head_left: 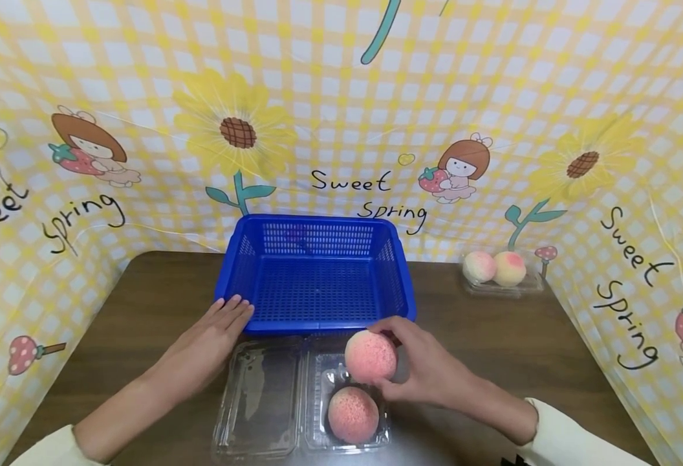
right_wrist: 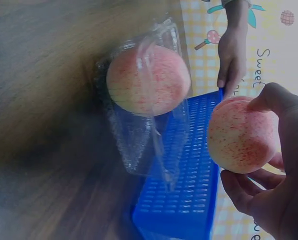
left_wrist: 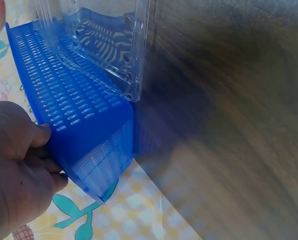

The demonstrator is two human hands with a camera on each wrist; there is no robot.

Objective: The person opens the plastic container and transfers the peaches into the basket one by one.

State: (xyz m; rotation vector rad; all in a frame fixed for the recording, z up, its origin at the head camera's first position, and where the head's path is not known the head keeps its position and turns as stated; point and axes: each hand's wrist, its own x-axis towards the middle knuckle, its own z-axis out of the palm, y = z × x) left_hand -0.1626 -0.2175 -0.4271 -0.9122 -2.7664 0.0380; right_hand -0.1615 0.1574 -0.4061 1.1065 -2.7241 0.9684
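In the head view my right hand (head_left: 429,362) holds a pink peach (head_left: 370,356) between thumb and fingers, over the back of an open clear plastic clamshell box (head_left: 261,401). In the right wrist view, the held peach (right_wrist: 242,135) shows its red-speckled, pale yellow skin. A second peach (head_left: 353,415) sits in the box's right half; the left half, the lid side, lies flat. My left hand (head_left: 207,343) grips the near left corner of a blue plastic basket (head_left: 317,327). The left wrist view shows thumb and fingers at the basket's rim (left_wrist: 58,155).
On the brown table (head_left: 475,336), at the back right, another clear box (head_left: 522,285) contains two peaches (head_left: 495,268). A yellow checked cloth (head_left: 330,129) with printed flowers and figures hangs behind and at both sides. The basket stands against the cloth at the back.
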